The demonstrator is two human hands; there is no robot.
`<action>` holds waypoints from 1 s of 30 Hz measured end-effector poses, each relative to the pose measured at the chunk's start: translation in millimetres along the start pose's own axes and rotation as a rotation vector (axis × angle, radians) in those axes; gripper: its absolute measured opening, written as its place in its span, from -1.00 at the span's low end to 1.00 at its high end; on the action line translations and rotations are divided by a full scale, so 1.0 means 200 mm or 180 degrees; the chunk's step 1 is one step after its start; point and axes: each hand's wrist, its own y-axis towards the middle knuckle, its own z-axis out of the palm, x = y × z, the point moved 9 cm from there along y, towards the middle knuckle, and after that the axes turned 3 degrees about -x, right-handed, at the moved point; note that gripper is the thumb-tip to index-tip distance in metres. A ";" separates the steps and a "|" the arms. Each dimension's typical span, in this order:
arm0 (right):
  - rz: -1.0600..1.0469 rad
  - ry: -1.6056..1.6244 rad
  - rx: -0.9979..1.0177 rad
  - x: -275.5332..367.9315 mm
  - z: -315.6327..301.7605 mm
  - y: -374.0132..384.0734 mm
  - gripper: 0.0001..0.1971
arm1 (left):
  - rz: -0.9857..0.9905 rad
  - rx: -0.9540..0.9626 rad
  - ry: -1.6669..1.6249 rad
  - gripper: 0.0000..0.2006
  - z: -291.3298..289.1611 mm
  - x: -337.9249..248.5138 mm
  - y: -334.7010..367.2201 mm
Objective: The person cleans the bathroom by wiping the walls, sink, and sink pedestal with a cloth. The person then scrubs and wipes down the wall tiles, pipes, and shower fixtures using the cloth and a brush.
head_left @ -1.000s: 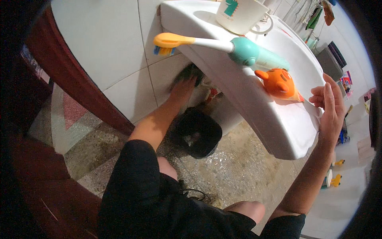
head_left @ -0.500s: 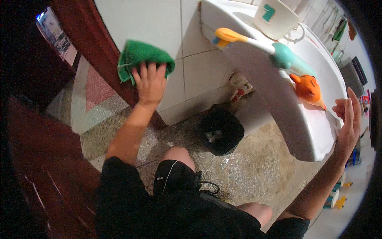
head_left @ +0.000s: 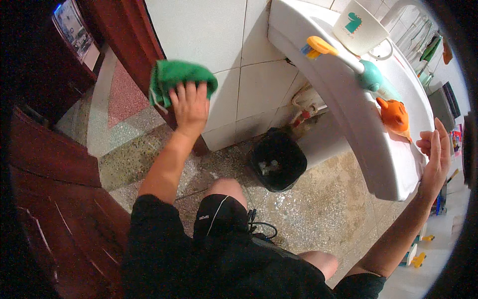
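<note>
My left hand point(head_left: 190, 110) presses a folded green cloth point(head_left: 180, 73) against the edge of the dark red door frame point(head_left: 137, 37), beside the white wall tiles. Its fingers lie over the cloth's lower part. Over at the right, my right hand point(head_left: 436, 152) is by the front rim of the white washbasin point(head_left: 343, 117), its index finger stretched out and the others partly bent. Nothing shows in it. Close to that hand, an orange animal-shaped toy point(head_left: 396, 117) sits on the basin rim, beside a teal and white toothbrush-like thing with a yellow head point(head_left: 369, 74).
A white cup with a green dinosaur point(head_left: 359, 30) stands on the basin. Below the basin, a black bin point(head_left: 277, 162) with some pale litter stands on the speckled floor. The dark red door point(head_left: 59, 209) is at the left, and a doorway opens beyond the frame.
The view has shifted a little, so the basin and its things sit further right. My left hand still holds the cloth at the door frame; my right hand stays by the basin.
</note>
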 end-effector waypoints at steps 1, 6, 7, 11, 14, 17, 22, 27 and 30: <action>-0.0017 -0.0020 -0.0014 0.00 0.00 0.00 -0.65 | 0.0053 0.0427 -0.0072 -0.52 0.14 -0.01 -0.13; -0.0123 -0.0227 0.0054 0.03 0.04 -0.01 -0.66 | -0.0366 0.0610 -0.0440 -0.52 0.28 0.07 -0.50; -0.0102 -0.0244 0.0075 0.01 0.03 -0.02 -0.66 | -0.0499 0.0598 -0.0316 -0.51 0.20 0.09 -0.47; -0.0139 -0.0143 -0.0024 0.03 0.02 -0.02 -0.67 | -0.0683 0.0747 -0.0675 -0.43 0.15 0.06 -0.20; -0.0203 -0.0042 -0.0007 0.05 0.04 -0.01 -0.67 | 0.0081 -0.0061 -0.0096 -0.49 0.15 0.00 -0.20; -0.0144 0.0043 0.0090 -0.01 0.01 0.01 -0.67 | 0.0364 0.0879 -0.0073 -0.53 0.26 -0.31 0.02; -0.0050 0.0075 0.0175 0.00 0.02 -0.01 -0.68 | 0.0400 0.0116 -0.0508 -0.53 0.07 -0.15 -0.07; -0.0135 -0.0119 0.0197 0.08 0.04 -0.02 -0.67 | 0.0495 -0.0219 -0.0578 -0.47 -0.01 0.03 -0.17; -0.0180 -0.0104 0.0081 0.07 0.04 -0.02 -0.67 | 0.0555 0.1067 -0.0286 -0.48 0.24 -0.20 -0.02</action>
